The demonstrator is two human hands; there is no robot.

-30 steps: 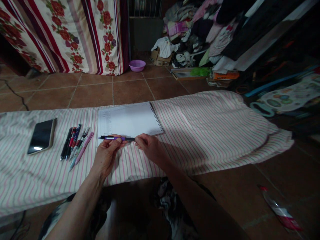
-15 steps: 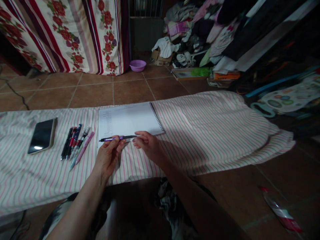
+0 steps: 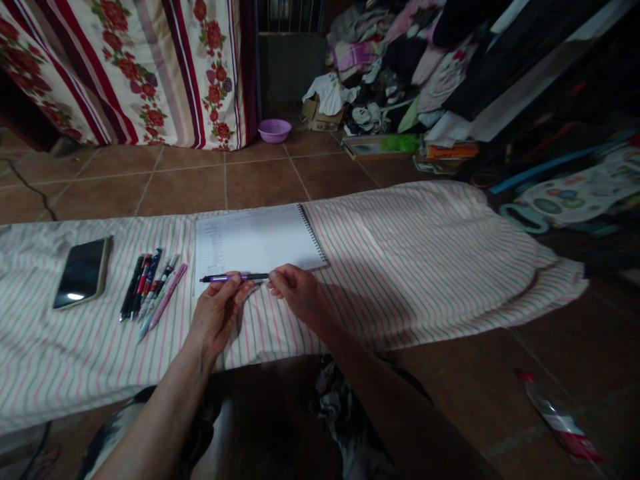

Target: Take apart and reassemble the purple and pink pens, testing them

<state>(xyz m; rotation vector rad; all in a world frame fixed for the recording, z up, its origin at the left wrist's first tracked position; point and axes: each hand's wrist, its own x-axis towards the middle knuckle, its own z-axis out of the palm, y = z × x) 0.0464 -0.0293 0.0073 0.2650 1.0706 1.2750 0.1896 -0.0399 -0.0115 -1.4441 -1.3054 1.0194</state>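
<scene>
L hand [image 3: 223,303]: fingers curled, pinching purple pen [image 3: 215,279] mid-barrel
R hand [image 3: 297,290]: thumb + finger pinching its R end
Pen pos.: approx. level, notebook's [image 3: 260,233] near edge
Vs prev.: R fingers closed, were spread

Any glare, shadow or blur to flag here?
Head view: glare on the smartphone, near its lower end; head view: shadow on the striped cloth beside the right hand; head view: right margin dark and smeared; head view: small marks on the spiral notebook unreadable.
</scene>
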